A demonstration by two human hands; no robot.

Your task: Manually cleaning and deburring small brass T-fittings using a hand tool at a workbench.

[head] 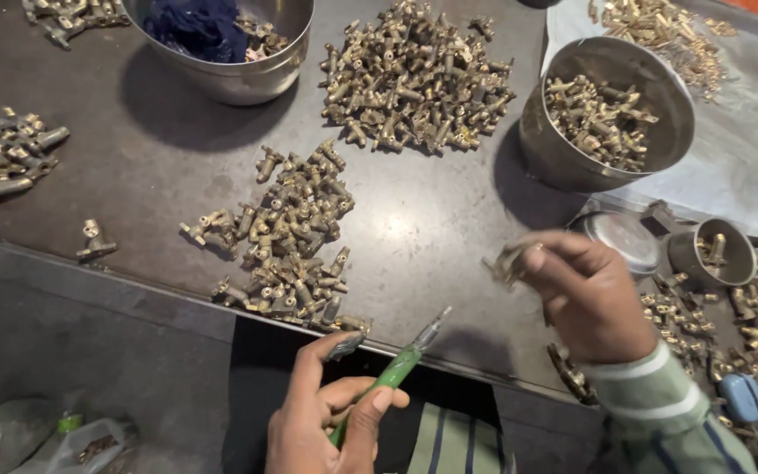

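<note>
We see our left hand (331, 421) clamped on a green screwdriver (394, 372) whose tip points far-right toward the brass fitting (507, 262) pinched in our right hand (585, 294) above the table (432, 228).

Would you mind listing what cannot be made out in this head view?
- Small brass part in the right hand: motion-blurred, shape unclear.
- Tip of the green-handled tool in the left hand: too small to identify.
- Steel bowl contents: cut off by the top edge, partly hidden under blue cloth.
</note>
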